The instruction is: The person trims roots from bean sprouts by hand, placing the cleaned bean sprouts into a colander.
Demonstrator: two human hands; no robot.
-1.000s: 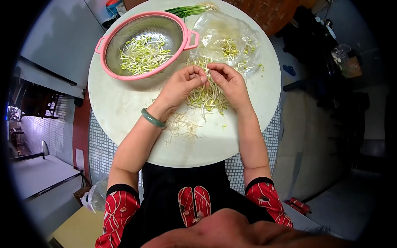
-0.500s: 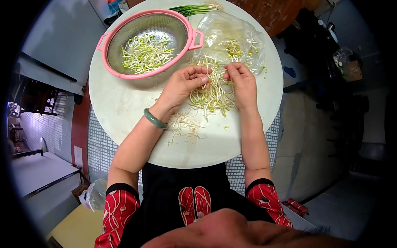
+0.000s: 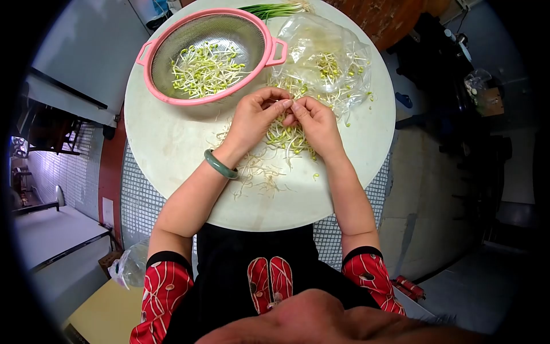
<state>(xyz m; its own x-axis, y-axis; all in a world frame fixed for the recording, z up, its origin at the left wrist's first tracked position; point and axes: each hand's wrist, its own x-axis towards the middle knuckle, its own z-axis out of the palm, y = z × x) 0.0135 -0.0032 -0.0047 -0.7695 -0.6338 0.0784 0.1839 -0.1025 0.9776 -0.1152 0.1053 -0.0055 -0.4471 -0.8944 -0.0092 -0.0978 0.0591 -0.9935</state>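
Observation:
My left hand (image 3: 256,117), with a green bangle (image 3: 220,165) at its wrist, is pinched closed above a pile of bean sprouts (image 3: 286,137). Its fingertips meet those of my right hand (image 3: 315,123), also pinched. Whatever lies between the fingertips is too small to make out. Thin root ends (image 3: 260,175) are scattered in front of the pile. A pink-rimmed metal colander (image 3: 150,71) at the back left holds more sprouts (image 3: 206,70). Behind my right hand lies a clear plastic bag (image 3: 309,43) with sprouts in it.
Everything lies on a round white table (image 3: 172,143). Green onions (image 3: 272,10) are at its far edge. A brown wooden surface (image 3: 378,20) stands beyond. On the floor to the right is a blue slipper (image 3: 404,100). A plastic bag (image 3: 133,266) hangs at the lower left.
My right hand moved right, away from my left hand, then came back to touch it at the fingertips. My left hand stayed nearly in place, closed.

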